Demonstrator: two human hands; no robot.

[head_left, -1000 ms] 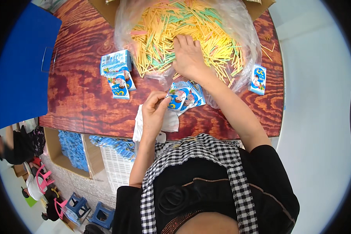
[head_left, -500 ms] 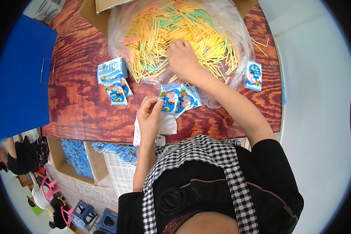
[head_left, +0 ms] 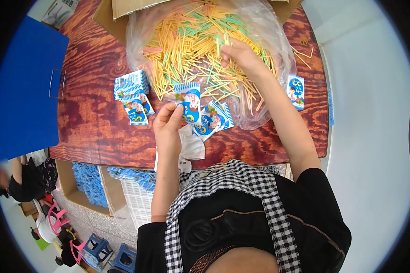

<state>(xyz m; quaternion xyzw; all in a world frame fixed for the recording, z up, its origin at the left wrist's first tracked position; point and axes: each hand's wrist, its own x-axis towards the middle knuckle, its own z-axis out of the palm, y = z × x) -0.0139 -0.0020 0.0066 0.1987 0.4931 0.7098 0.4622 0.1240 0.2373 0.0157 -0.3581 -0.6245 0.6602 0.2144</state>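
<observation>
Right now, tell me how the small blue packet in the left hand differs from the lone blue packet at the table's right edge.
The small blue packet in the left hand is lifted upright, pinched by the left hand; the lone blue packet at the right edge lies flat on the table, untouched. The held one overlaps the stick-filled bag; the lone one lies beside it. Both show cartoon prints.

Black short-sleeved top, black-and-white checked apron straps

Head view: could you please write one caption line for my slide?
Left hand holds a small blue packet while right hand reaches into colourful sticks on a wooden table.
</observation>
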